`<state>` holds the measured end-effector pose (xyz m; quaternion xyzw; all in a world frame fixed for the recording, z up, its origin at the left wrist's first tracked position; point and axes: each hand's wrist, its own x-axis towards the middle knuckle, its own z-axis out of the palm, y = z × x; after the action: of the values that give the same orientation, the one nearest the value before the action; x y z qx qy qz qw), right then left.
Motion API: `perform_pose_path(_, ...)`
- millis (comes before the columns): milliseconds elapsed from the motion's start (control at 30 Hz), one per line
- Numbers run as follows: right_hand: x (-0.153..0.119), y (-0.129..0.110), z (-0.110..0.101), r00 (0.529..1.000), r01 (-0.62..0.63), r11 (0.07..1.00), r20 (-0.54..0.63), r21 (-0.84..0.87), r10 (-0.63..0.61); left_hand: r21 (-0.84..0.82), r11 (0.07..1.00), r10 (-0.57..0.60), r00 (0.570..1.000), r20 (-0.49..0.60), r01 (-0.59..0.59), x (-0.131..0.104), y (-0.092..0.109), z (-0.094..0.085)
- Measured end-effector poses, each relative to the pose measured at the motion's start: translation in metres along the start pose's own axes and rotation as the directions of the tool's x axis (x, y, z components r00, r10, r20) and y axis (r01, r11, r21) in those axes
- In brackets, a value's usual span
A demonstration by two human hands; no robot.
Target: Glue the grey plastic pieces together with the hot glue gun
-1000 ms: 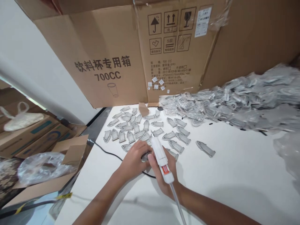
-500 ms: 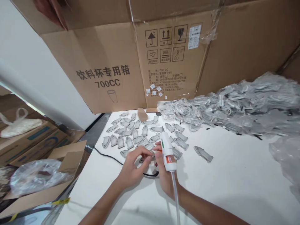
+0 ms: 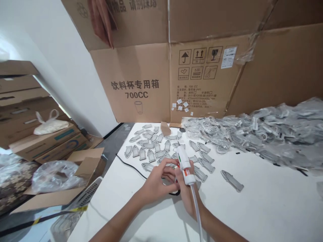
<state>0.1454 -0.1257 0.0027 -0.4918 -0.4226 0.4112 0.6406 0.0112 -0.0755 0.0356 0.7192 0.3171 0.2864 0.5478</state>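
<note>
My right hand (image 3: 188,193) is wrapped round a white glue gun (image 3: 183,158) with a green mark and an orange part; its nozzle points away from me. A long whitish translucent strand (image 3: 197,211) runs from the gun's rear end toward me. My left hand (image 3: 161,179) is curled against the right fingers, thumb and fingertips brought together beside the gun; what lies between them is hidden. A bit of red shows there. Beyond both hands, several grey boat-shaped plastic pieces (image 3: 151,155) lie spread on the white table (image 3: 262,211). One such piece (image 3: 232,180) lies apart at the right.
Clear bags of grey parts (image 3: 252,131) are heaped along the back right. A large cardboard sheet (image 3: 141,70) stands behind the table. A black cord (image 3: 131,165) runs toward my hands. Open cartons (image 3: 93,161) and a plastic bag (image 3: 57,176) sit at the left.
The view has tilted up and swung left, so everything appears farther right and mostly lower. My left fingers have closed in against my right hand. The glue gun stays in my right hand.
</note>
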Motion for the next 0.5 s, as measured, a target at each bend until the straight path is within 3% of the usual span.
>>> perform_pose_path(133,0.003,-0.013,0.014,0.997,0.035,0.987,0.072,-0.158,-0.024,0.084,0.993,0.093,0.993,-0.075,-0.086,-0.007,0.012,-0.008)
perform_pose_path(233,0.009,-0.022,0.025,0.975,0.130,0.949,0.213,-0.288,-0.069,0.074,0.994,0.098,0.972,-0.213,-0.084,-0.019,0.022,-0.030)
perform_pose_path(367,0.031,-0.011,0.039,0.946,0.180,0.902,0.321,-0.392,-0.050,0.028,1.000,0.006,0.901,-0.433,0.007,-0.048,0.017,-0.087)
perform_pose_path(433,0.055,0.003,0.049,0.933,0.197,0.861,0.359,-0.469,-0.018,0.075,0.994,-0.036,0.873,-0.486,0.082,-0.066,0.007,-0.124)
perform_pose_path(500,0.087,0.017,0.066,0.890,0.257,0.763,0.453,-0.593,0.053,0.155,0.970,-0.079,0.848,-0.524,0.186,-0.083,-0.003,-0.161)
